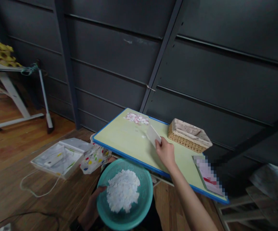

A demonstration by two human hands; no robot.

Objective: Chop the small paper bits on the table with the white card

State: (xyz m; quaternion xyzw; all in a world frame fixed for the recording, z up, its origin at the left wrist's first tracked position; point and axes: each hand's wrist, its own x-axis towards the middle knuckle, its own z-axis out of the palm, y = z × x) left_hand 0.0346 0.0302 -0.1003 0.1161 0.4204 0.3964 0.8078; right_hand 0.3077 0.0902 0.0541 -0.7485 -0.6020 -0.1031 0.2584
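My right hand (pixel 164 150) grips a flat white scraper card (pixel 152 135), held tilted over the pale yellow tabletop (pixel 122 138). Just past the card's far edge a few small white bits lie on the table. A loose pile of pink and white paper-like scraps (pixel 137 118) sits at the table's back left. Below the front edge, my left hand (pixel 93 200) holds the rim of a teal plastic basin (pixel 145 195) from its left side. White flake-like scraps (pixel 123 190) are heaped inside it. The fingers under the basin are hidden.
A lined wicker basket (pixel 189 136) stands at the table's back right, with a partly blurred pad (pixel 207 176) near the right corner. On the floor at left are an open white box (pixel 69 166) and a dotted plastic bag (pixel 93 158). Dark panels (pixel 115 64) rise behind.
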